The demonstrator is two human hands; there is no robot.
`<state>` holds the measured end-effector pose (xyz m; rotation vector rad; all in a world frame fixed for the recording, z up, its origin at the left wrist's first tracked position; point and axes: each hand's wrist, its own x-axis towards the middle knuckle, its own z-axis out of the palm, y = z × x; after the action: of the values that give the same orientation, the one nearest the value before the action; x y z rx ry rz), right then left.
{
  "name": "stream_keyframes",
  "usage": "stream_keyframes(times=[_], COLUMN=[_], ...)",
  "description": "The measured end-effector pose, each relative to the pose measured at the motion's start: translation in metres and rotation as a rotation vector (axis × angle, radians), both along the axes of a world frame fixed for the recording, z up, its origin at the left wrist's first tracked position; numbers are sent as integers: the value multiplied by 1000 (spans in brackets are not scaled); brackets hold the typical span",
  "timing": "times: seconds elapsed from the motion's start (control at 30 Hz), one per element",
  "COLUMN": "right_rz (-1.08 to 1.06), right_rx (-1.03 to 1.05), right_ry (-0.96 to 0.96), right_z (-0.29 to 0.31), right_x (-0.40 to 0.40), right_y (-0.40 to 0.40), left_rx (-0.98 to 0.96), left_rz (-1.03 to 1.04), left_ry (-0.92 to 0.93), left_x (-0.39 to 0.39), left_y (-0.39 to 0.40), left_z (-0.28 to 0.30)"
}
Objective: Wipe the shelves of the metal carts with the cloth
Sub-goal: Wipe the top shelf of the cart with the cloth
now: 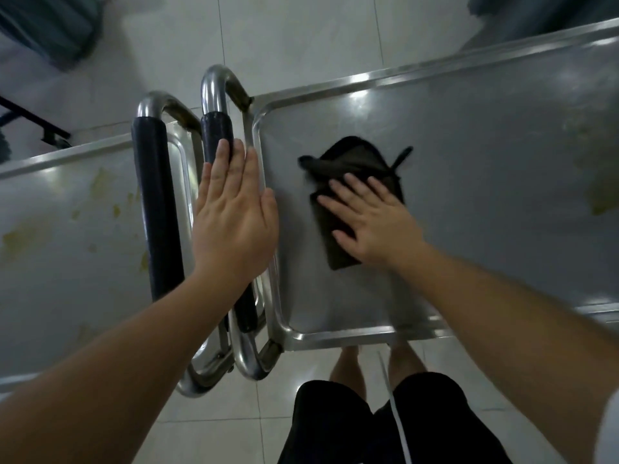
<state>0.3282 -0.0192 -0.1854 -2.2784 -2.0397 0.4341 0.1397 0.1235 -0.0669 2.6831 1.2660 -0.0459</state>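
Nearest, the person's black shorts (385,426) with a thin white stripe and bare legs stand on pale floor tiles (207,440). Two bare forearms reach forward from the near edge. The left hand (234,216) lies flat with fingers straight and together over the black-padded handle (217,132) of the right cart, its thumb edge at the raised rim (335,334) of that cart's top shelf (469,169); it curls round nothing. The right hand (371,219) presses down, fingers spread and straight, on a dark folded cloth (351,162) lying on the shelf's left part, near the handle end. The cloth's far end is bunched and blurred. A second cart (67,202) stands just left, its own padded handle (154,209) beside the first; yellowish stains mark its shelf. A similar stain (603,192) shows at the right shelf's right edge. No writing or brand is readable anywhere.
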Motion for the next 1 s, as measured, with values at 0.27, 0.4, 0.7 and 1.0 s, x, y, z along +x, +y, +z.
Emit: stream_keyframes(times=[0.27,0.4,0.7,1.0], right_rz=[-857,-1115,6,-96], right_rx=[-100,-92,-35,-21], right_ry=[-37,8,70,-13], right_z=[2,4,6,2], right_x=[158,106,-59,77], right_y=[-26,35,131,97], left_rx=[16,22,47,22], left_rz=[3,-3,-14,-8], left_ry=[39,36,42,41], left_x=[1,0,0,1], left_y=[1,2,1,1], left_z=[-2,-5,-2,0])
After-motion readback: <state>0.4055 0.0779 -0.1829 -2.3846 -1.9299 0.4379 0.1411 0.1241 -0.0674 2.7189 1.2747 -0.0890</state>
